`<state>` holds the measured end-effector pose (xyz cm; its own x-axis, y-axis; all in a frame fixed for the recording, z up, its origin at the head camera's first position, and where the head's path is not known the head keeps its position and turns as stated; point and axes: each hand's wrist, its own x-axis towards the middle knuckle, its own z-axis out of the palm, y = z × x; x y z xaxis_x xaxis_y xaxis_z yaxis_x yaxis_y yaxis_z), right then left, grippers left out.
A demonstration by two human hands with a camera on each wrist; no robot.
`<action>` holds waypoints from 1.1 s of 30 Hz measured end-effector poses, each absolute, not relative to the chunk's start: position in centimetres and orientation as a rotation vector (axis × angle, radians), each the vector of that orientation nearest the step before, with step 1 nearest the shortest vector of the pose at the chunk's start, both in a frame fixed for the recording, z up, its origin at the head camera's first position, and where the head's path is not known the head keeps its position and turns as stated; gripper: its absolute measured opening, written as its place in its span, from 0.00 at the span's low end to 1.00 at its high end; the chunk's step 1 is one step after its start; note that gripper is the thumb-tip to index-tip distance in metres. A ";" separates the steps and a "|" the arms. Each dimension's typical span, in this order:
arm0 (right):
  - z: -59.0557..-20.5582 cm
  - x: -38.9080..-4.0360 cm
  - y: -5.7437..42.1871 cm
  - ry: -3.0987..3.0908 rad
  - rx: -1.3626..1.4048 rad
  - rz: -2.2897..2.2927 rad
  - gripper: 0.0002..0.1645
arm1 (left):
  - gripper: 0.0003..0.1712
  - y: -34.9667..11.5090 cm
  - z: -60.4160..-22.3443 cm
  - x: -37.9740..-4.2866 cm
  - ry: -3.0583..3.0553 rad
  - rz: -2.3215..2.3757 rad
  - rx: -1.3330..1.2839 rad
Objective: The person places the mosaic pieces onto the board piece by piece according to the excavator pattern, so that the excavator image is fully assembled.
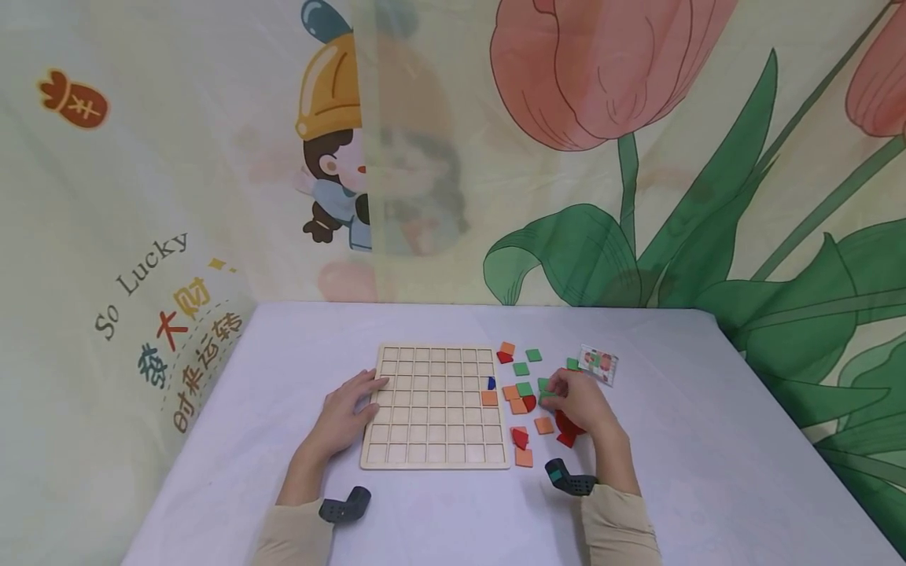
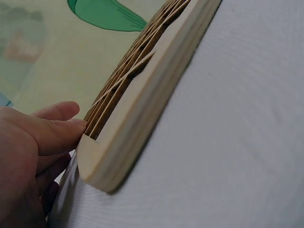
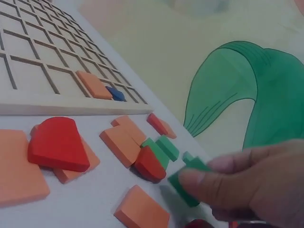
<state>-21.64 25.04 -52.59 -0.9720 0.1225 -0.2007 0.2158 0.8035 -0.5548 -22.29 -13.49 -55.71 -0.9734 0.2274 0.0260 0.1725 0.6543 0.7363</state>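
A wooden grid board (image 1: 425, 413) lies on the white-covered table. At its left edge rests my left hand (image 1: 343, 413), index finger over the rim and thumb beside it. The left wrist view shows the left hand (image 2: 33, 147) touching the frame near a rounded corner (image 2: 97, 166). My right hand (image 1: 583, 401) is right of the board, pinching a green square tile (image 3: 192, 183) between thumb and fingers. An orange square tile (image 1: 489, 398) and a small blue piece (image 1: 491, 383) sit in cells on the board's right side.
Right of the board, loose orange tiles (image 1: 543, 425), green tiles (image 1: 534, 355) and red pieces (image 1: 520, 438) lie scattered, some overlapping. More red pieces (image 1: 566, 428) lie beneath the right hand. A printed picture card (image 1: 598, 365) is at the far right of the pile.
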 end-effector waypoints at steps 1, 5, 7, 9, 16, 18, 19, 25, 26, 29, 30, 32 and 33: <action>-52.5 -21.7 24.9 2.852 0.258 -0.924 0.13 | 0.25 -13.5 -55.7 -22.3 2.798 1.232 0.338; -52.3 -22.0 23.2 2.934 0.249 -1.028 0.11 | 0.25 -13.5 -55.7 -22.2 2.815 1.236 0.338; -52.3 -22.1 21.7 2.981 0.223 -1.082 0.11 | 0.25 -13.5 -55.7 -22.1 2.822 1.234 0.340; -52.4 -22.2 19.9 3.001 0.189 -1.126 0.10 | 0.25 -13.5 -55.7 -22.1 2.820 1.234 0.336; -53.3 -22.0 15.5 3.074 0.046 -1.056 0.11 | 0.25 -13.4 -55.7 -22.1 2.805 1.259 0.321; -53.5 -21.9 14.9 3.092 0.046 -1.048 0.11 | 0.25 -13.4 -55.8 -22.1 2.816 1.269 0.334; -53.5 -21.9 14.7 3.101 0.054 -1.049 0.11 | 0.25 -13.4 -55.8 -22.1 2.825 1.272 0.341; -54.3 -22.2 14.1 3.158 0.068 -1.016 0.10 | 0.24 -13.4 -55.8 -22.0 2.852 1.271 0.365; -54.4 -22.3 14.0 3.169 0.063 -1.000 0.11 | 0.24 -13.4 -55.8 -22.0 2.852 1.267 0.363; -54.7 -22.4 13.9 3.187 0.066 -0.978 0.11 | 0.25 -13.4 -55.9 -22.1 2.841 1.260 0.361; -54.8 -22.4 13.9 3.191 0.067 -0.971 0.11 | 0.25 -13.4 -55.9 -22.1 2.837 1.256 0.353; -54.9 -22.4 13.8 3.200 0.054 -0.960 0.12 | 0.25 -13.5 -55.9 -22.1 2.826 1.253 0.339; -54.9 -22.5 13.8 3.204 0.046 -0.957 0.12 | 0.25 -13.5 -55.9 -22.1 2.824 1.248 0.336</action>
<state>-22.46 13.79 -54.90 -0.9792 0.0836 0.1848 -0.0314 0.8377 -0.5453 -22.11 -13.50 -55.86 -0.9759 0.2113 0.0541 0.1822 0.6537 0.7345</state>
